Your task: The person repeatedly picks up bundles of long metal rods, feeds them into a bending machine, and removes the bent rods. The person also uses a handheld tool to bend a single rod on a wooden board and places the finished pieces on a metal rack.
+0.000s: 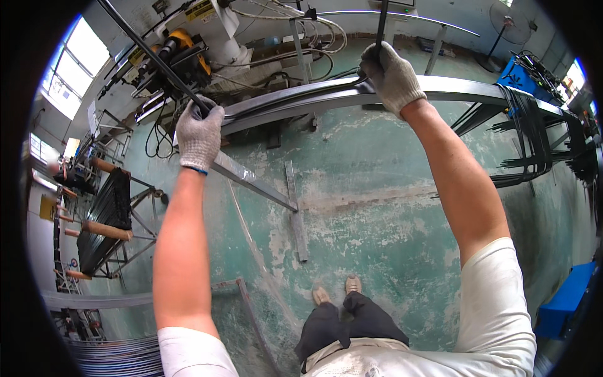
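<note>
Both my hands wear pale knitted work gloves and are closed around a long black bent rod. My left hand (201,131) grips it at the left bend, where one leg slants up to the upper left. At the right bend, my right hand (391,78) holds it, with the other leg rising toward the top edge. Between the hands, the middle stretch of the black rod (295,95) runs along the top of a grey metal beam (452,87). My fingers hide the bends themselves. How firmly the rod rests on the beam cannot be told.
Several bent black rods (534,132) hang over the beam's right part. A yellow and black machine (188,53) with cables stands beyond my left hand. At left is a rack of black rods (108,204); wire-like rods (119,357) lie lower left. A blue box (565,300) sits at right.
</note>
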A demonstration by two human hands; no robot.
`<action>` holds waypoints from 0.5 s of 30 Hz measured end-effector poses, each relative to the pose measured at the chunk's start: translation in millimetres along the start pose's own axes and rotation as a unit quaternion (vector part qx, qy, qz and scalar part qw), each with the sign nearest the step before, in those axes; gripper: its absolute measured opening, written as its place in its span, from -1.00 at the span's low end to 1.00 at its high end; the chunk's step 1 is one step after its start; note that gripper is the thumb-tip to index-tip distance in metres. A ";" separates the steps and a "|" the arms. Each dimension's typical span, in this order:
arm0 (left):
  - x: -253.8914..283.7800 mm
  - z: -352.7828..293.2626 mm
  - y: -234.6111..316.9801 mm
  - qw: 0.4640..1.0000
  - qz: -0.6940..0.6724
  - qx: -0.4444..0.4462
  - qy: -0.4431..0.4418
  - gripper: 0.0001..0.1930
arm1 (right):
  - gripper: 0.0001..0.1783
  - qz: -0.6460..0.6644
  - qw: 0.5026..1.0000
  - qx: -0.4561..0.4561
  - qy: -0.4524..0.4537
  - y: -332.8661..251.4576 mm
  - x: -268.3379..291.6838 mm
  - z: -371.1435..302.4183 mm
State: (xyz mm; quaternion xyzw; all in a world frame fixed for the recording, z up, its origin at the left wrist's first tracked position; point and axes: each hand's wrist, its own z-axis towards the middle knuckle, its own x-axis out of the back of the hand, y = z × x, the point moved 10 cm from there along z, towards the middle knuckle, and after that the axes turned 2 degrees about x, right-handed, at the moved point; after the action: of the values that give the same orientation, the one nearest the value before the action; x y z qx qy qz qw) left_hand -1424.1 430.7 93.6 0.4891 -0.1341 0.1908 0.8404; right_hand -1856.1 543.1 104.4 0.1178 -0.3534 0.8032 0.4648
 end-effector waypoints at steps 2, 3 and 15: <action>-2.5 2.1 1.9 1.000 0.004 0.008 -0.005 -0.88 | -0.83 -0.001 0.999 0.036 0.021 3.1 0.4 -8.9; -8.8 -2.4 17.2 1.000 0.005 0.007 -0.019 -0.89 | -0.82 0.027 0.999 0.018 0.008 14.5 -3.6 -9.0; -19.0 13.6 5.4 0.995 0.065 -0.074 -0.001 -0.86 | -0.94 0.220 0.969 -0.115 0.001 8.2 -17.3 -12.7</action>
State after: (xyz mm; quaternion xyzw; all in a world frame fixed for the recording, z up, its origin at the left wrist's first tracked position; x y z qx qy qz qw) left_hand -1443.9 417.7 96.6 0.4164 -0.1807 0.2343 0.8597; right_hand -1851.8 537.5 82.5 -0.0182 -0.4602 0.8399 0.2872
